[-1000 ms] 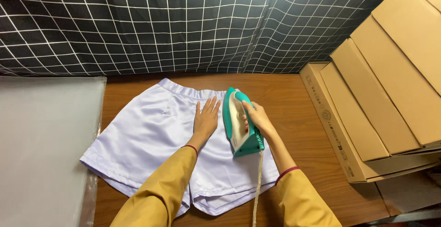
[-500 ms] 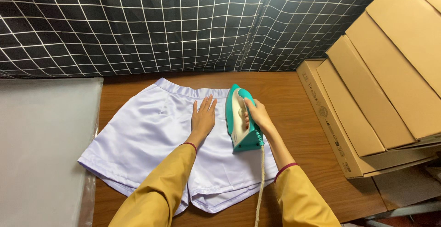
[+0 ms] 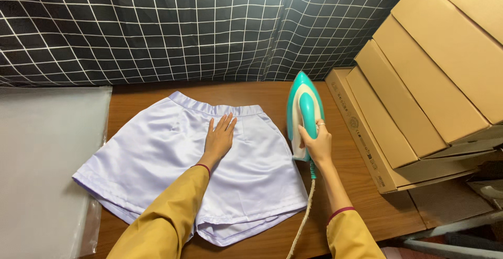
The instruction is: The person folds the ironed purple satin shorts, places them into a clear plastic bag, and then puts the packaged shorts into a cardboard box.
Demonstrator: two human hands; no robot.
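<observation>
Pale lilac satin shorts [image 3: 157, 159] lie flat on a brown wooden table [image 3: 367, 206], waistband toward the back. My left hand [image 3: 219, 138] presses flat on the shorts just below the waistband, fingers spread. My right hand [image 3: 316, 142] grips the handle of a teal and white clothes iron [image 3: 304, 107]. The iron sits to the right of the shorts, at their right edge, nose pointing away from me. Its white cord [image 3: 304, 214] trails back toward me across the table. Both my sleeves are mustard yellow.
A black cloth with a white grid [image 3: 183, 23] hangs behind the table. Several long cardboard boxes [image 3: 419, 91] lean stacked at the right. A clear plastic sheet [image 3: 42, 164] covers the surface at the left.
The iron has moved right and toward the back, off the middle of the shorts to their right edge. My left hand stays flat on the fabric.
</observation>
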